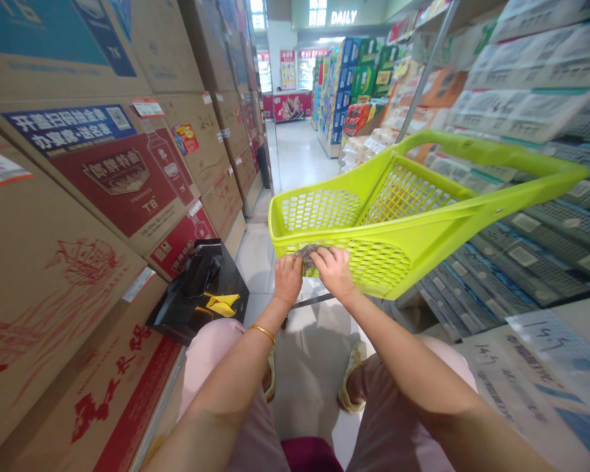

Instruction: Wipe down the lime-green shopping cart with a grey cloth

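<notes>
A bright yellow-green plastic shopping cart (423,239) with lattice sides stands across the aisle in front of me, its handle to the right. Both of my hands are at the lower near side of its basket. Between them is a crumpled grey cloth (309,254), pressed against the lattice. My left hand (288,276), below a gold bangle, is closed on the cloth's left part. On its right part, the fingers of my right hand (333,270) are bent over it. My fingertips are partly hidden in the cloth's folds.
Stacked cardboard boxes (128,170) wall the left side. A black paper bag (196,295) with a yellow piece stands on the floor beside my left knee. Shelves of packaged goods (516,249) line the right. Farther on are stacked coloured packs (347,88) and a red counter (292,106).
</notes>
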Tool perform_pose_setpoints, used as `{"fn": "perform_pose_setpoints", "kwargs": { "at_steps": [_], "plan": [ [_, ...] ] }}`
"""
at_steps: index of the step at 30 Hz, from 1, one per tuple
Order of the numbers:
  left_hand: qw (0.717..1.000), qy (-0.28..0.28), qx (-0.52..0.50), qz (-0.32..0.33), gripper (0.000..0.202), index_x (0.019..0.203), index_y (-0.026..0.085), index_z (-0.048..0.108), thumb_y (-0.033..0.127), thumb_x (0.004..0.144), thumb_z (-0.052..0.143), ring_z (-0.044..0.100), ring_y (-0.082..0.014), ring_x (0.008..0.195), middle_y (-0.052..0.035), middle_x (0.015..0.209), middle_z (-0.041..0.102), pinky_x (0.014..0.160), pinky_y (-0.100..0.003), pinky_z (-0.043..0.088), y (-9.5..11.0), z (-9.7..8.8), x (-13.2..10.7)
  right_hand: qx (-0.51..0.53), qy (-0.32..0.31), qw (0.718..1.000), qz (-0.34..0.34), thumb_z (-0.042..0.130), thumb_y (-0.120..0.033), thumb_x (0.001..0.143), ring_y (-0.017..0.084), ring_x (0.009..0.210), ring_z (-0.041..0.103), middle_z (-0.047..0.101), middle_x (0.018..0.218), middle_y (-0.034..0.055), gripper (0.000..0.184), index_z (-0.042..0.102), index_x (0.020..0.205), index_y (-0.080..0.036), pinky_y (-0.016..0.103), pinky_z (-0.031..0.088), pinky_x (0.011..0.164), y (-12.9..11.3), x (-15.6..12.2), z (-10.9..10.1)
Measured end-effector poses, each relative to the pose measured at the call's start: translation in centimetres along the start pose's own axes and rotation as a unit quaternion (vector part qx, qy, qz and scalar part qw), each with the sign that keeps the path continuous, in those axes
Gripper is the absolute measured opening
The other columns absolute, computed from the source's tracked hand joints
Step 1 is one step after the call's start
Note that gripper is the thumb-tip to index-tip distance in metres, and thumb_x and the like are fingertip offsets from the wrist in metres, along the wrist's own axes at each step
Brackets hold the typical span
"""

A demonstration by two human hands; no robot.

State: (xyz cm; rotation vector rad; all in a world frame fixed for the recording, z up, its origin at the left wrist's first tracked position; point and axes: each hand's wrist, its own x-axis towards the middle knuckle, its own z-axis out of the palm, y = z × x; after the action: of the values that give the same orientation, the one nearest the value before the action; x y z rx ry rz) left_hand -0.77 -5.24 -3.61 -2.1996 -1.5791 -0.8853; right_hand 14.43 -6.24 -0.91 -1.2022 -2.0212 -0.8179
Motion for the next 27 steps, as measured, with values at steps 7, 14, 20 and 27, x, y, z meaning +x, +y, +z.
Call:
{"fn": "perform_pose_setpoints", "kwargs": {
  "at_steps": [7,14,20,27],
  "plan": [
    [1.0,0.021,-0.01,0.003,0.024,0.106,0.02,0.058,0.019,0.088,0.042,0.052,-0.023,0.093,-0.0111,0.095,0.059,0.083,-0.039,0.042,-0.5,0.7,0.2,0.017,-0.12,0.992,-0.045,0.044,-0.024,0.09,0.02,0.098,0.04,0.061,0.105,0.0062,0.023,0.06,0.106,-0.022,0.035,0.026,0.079,-0.9,-3.4,1.7],
    [1.0,0.009,-0.011,0.003,0.025,0.104,0.02,0.06,0.015,0.086,0.043,0.052,-0.0227,0.09,-0.0107,0.093,0.059,0.079,-0.037,0.042,-0.5,0.5,0.4,0.036,-0.142,0.989,-0.034,0.048,-0.025,0.088,0.021,0.098,0.039,0.06,0.104,0.0069,0.021,0.061,0.104,-0.022,0.035,0.026,0.081,-1.1,-2.5,1.3],
    [0.999,0.008,-0.045,-0.01,0.027,0.097,0.017,0.061,0.015,0.09,0.035,0.05,-0.0219,0.086,-0.0108,0.091,0.058,0.077,-0.036,0.04,-0.2,0.1,0.5,0.043,0.007,0.997,0.058,0.043,-0.022,0.089,0.021,0.098,0.039,0.058,0.1,0.0063,0.025,0.063,0.104,-0.027,0.036,0.027,0.085,-0.2,1.6,-0.3],
    [0.999,0.013,-0.036,0.01,0.025,0.094,0.018,0.062,0.016,0.09,0.037,0.048,-0.021,0.081,-0.0088,0.087,0.058,0.074,-0.034,0.039,-0.4,-0.5,0.5,0.031,0.034,0.997,0.056,0.045,-0.022,0.088,0.021,0.095,0.038,0.058,0.099,0.005,0.023,0.064,0.1,-0.028,0.036,0.027,0.084,0.0,2.1,-0.1]
  ]
}}
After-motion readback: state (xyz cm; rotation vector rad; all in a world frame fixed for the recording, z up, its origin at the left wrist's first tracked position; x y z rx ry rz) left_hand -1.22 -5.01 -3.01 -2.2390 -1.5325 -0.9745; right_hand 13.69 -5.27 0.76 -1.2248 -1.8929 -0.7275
